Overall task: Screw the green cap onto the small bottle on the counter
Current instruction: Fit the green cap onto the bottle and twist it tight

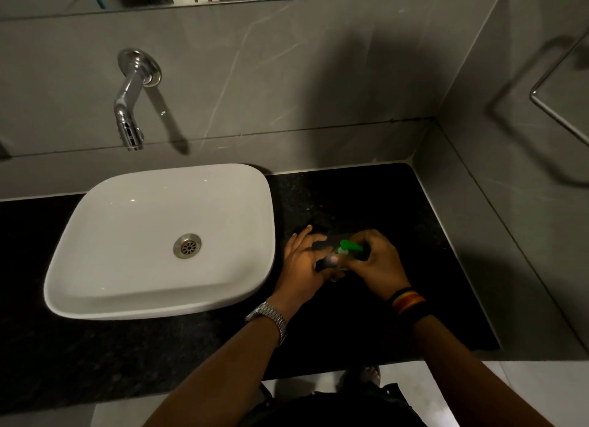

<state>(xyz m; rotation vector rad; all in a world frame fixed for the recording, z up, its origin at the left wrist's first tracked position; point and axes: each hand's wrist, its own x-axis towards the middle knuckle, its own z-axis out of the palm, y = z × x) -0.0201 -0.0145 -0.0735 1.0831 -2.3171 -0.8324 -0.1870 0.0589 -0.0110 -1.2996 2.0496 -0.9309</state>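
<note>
Overhead, a white basin (159,235) sits at the black bench's (398,203) left. Right of it, the left hand (302,261) grips a small bottle (331,261), mostly hidden. The right hand (379,264) pinches the green cap (350,245) atop it, seemingly part-threaded; tightening remains.

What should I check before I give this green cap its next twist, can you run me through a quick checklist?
1. Left hand steadying the small bottle: ok.
2. Right hand gripping the green cap: ok.
3. Cap sitting at the bottle's top: ok.
4. Cap square on the threads: cannot tell, it looks tilted and fingers hide the neck.
5. Bottle clear of the sink: ok.
6. Spills on the counter: cannot tell, too dark.
</note>
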